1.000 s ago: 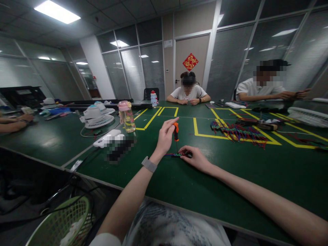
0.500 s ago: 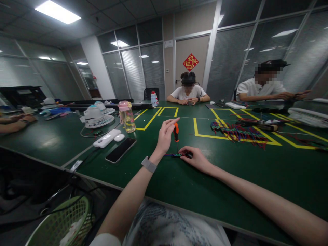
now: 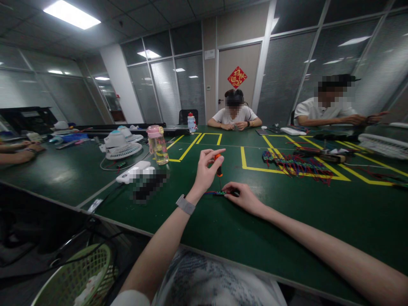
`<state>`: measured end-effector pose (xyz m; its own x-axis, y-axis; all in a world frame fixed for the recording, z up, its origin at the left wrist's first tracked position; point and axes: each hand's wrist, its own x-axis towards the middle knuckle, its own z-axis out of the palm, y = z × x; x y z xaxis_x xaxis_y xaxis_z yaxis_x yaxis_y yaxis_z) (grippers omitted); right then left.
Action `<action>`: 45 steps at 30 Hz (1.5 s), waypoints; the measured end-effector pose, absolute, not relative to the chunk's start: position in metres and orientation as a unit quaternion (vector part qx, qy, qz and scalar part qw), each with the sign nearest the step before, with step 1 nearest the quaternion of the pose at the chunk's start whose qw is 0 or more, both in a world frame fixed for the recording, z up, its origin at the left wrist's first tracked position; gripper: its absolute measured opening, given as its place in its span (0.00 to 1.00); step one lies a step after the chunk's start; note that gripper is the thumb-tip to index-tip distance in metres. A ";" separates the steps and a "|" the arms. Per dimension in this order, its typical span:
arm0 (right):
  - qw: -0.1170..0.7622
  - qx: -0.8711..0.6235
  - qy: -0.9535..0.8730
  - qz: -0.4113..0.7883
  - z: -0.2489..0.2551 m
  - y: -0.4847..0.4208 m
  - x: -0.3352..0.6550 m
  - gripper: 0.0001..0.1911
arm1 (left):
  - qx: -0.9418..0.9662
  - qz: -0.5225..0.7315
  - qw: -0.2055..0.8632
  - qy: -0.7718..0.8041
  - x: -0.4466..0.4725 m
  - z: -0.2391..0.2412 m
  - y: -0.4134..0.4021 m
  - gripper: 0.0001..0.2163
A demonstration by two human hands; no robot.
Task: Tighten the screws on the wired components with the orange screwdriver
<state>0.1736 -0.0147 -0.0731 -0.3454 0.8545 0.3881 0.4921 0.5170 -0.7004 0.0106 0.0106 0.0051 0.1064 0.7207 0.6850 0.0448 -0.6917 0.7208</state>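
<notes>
My left hand is closed around the handle of an orange and black screwdriver, its index finger stretched over the top. The screwdriver stands nearly upright, with its thin shaft down at a small green circuit board. Red and blue wires run out from the board's left side. My right hand rests on the table, its fingertips pinching the board's right end. Dark wiring sits beside those fingers. The screwdriver's tip is too small to make out against the board.
On the green table, a pink-lidded bottle, white power strip and white fans stand to the left. Wired boards lie in a heap at right. Two people sit across. A green basket is below the edge.
My left thumb and fingers have shifted on the screwdriver handle, with the thumb now across it. My right hand and the circuit board have stayed in place.
</notes>
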 end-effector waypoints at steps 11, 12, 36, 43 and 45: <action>0.380 -0.428 -0.784 0.242 -0.073 -0.015 0.174 0.09 | 0.704 0.598 0.285 0.256 0.012 0.003 0.009 0.14; 0.380 -0.428 -0.783 0.243 -0.073 -0.015 0.173 0.09 | 0.708 0.600 0.264 0.263 0.011 0.004 0.009 0.13; 0.362 -0.447 -0.791 0.209 -0.072 -0.016 0.173 0.11 | 0.681 0.585 0.385 0.211 0.014 0.004 0.010 0.16; 0.354 -0.433 -0.805 0.197 -0.071 -0.016 0.174 0.08 | 0.697 0.591 0.350 0.208 0.011 0.005 0.010 0.14; 0.353 -0.432 -0.806 0.197 -0.070 -0.016 0.174 0.08 | 0.678 0.589 0.403 0.175 0.012 0.002 0.013 0.16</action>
